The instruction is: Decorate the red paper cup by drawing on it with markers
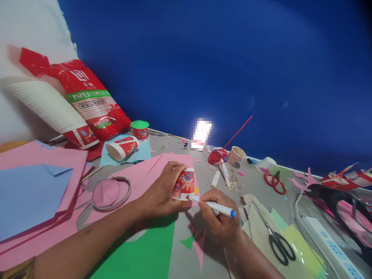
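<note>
two hands work close together: my left hand (165,190) is wrapped round the side of a red printed paper cup (186,180), held over the right end of a pink sheet (139,174), and my right hand (219,217) grips a white marker (216,207), its blue end out to the right. the tip is at the cup's pale lower band; whether it touches, i cannot tell. between the straight edge of a green sheet (145,248) and a rumpled beige cloth (252,221) runs a strip of smooth grey tabletop (180,267), bearing a pointed pink scrap (199,250). black-handled scissors (271,232) lie on the cloth near my right forearm. the cup's wall is curved, glossy-looking card; left of it, a round grey ring (128,193) rests on flat paper.
</note>
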`<state>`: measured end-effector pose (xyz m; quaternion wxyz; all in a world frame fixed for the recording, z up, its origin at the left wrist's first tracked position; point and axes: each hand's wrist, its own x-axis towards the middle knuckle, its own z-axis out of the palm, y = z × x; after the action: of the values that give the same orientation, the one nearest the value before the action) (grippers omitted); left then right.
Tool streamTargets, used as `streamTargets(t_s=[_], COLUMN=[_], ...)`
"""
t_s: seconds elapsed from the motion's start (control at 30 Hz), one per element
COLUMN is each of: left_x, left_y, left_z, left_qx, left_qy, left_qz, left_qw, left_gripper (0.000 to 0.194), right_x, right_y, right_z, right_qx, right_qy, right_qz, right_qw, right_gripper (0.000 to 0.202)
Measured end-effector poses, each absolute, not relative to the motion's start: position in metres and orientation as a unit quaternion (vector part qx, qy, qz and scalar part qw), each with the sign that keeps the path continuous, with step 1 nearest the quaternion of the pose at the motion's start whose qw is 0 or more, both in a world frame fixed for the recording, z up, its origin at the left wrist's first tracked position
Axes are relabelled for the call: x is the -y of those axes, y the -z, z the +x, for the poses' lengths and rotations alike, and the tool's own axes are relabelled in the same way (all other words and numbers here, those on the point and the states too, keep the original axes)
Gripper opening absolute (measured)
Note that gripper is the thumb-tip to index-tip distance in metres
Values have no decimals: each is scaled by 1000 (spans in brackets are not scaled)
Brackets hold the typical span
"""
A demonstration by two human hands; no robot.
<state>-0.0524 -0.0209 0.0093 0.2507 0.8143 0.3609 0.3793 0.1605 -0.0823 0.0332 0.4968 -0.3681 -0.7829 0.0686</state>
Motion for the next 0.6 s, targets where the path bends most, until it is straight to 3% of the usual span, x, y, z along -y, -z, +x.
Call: streamTargets(t_s=[0.6], left_x=[20], left_y=[-7], left_z=[-52], left_qx=[-350], left_qy=[-367], left_qz=[825], left_qw=[250], left_gripper=[88], right_x=[80], right_y=[-34], right_z=[162], right_qx=[790], right_qy=[-58], right_qz=[-375], right_qw=[481], right_gripper=[15])
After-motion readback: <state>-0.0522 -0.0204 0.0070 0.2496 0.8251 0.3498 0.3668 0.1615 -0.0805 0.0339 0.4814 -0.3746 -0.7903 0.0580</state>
